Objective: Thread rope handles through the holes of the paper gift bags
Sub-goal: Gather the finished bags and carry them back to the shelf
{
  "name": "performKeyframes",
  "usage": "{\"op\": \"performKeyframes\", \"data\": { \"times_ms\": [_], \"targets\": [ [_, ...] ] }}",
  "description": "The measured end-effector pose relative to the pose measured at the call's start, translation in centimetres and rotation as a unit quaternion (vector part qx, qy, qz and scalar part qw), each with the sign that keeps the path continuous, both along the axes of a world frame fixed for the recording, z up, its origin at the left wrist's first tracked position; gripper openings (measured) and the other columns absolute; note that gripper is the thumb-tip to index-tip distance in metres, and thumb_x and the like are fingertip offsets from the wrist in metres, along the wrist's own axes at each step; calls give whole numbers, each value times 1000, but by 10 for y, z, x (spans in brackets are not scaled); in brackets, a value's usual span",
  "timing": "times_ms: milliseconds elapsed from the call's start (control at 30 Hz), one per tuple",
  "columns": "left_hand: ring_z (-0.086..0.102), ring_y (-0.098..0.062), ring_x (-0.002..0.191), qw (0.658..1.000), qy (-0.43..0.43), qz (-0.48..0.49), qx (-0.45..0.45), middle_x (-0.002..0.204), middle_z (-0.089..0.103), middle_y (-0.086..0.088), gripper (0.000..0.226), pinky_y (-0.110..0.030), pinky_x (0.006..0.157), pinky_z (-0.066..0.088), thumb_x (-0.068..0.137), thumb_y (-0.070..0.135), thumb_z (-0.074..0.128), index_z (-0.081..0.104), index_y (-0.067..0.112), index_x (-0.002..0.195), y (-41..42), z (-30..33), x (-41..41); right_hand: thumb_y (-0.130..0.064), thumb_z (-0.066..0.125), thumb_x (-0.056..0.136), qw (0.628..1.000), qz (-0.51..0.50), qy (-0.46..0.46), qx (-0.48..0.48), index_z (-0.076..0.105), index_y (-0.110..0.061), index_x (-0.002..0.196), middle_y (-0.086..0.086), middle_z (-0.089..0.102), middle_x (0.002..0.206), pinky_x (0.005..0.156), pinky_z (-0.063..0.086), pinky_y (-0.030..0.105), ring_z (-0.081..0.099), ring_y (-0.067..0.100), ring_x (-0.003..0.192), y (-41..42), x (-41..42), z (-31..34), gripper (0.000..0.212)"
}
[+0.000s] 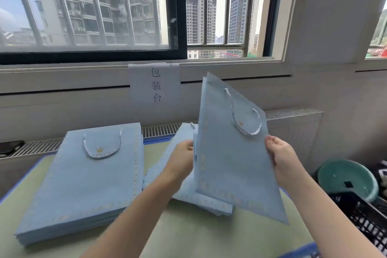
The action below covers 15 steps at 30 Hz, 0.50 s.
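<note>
Up off the table, a flat blue gift bag [230,153] stands nearly upright and tilted, held between both hands at about 3 o'clock of centre. Its twisted rope handle [248,117] hangs in a loop on the facing side, over a small gold crown. The left hand [184,157] grips the bag's left edge, fingers curled behind the paper. The right hand [280,151] pinches the right edge, thumb in front, fingers behind. Beneath and behind the held bag lies a loose pile of bags [188,192], fanned out on the green table mat [188,234]. At 9 o'clock sits a neat stack of bags [83,186], the top one showing a threaded handle. At 4 o'clock a teal basin [345,176] rests beside a black crate [364,216]. At 12 o'clock a paper sign [155,84] hangs below the window.
</note>
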<state>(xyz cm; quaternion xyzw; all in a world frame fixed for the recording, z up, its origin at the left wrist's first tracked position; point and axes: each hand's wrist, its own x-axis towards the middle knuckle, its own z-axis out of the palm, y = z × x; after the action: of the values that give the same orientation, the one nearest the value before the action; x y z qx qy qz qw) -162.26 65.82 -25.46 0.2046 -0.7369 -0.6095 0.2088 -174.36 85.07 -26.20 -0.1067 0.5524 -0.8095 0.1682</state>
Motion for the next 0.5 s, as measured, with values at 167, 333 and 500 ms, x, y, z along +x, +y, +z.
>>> {"op": "performKeyframes", "data": {
  "times_ms": [167, 333, 500],
  "targets": [
    [48, -27, 110, 940, -181, 91, -274, 118, 52, -11, 27, -32, 90, 38, 94, 9, 40, 49, 8, 119, -59, -9, -1, -20, 40, 101, 996, -43, -74, 24, 62, 3, 95, 7, 72, 66, 44, 53, 26, 68, 19, 54, 1, -14, -22, 32],
    [51, -25, 104, 930, -214, 51, -293, 121, 54, -12, 30, -29, 83, 37, 95, 11, 38, 47, 4, 123, -52, -21, -7, -18, 43, 100, 989, -42, -117, 79, 61, 4, 88, 8, 70, 62, 48, 53, 30, 67, 22, 53, -16, -15, -36, 31],
    [56, -25, 99, 943, -136, 106, -286, 107, 61, -7, 26, -32, 78, 42, 95, 25, 49, 54, 6, 112, -44, -11, -11, -17, 42, 101, 984, -85, -141, 68, 57, 8, 101, 16, 64, 82, 69, 50, 38, 61, 29, 71, -20, -23, -44, 29]
  ]
}}
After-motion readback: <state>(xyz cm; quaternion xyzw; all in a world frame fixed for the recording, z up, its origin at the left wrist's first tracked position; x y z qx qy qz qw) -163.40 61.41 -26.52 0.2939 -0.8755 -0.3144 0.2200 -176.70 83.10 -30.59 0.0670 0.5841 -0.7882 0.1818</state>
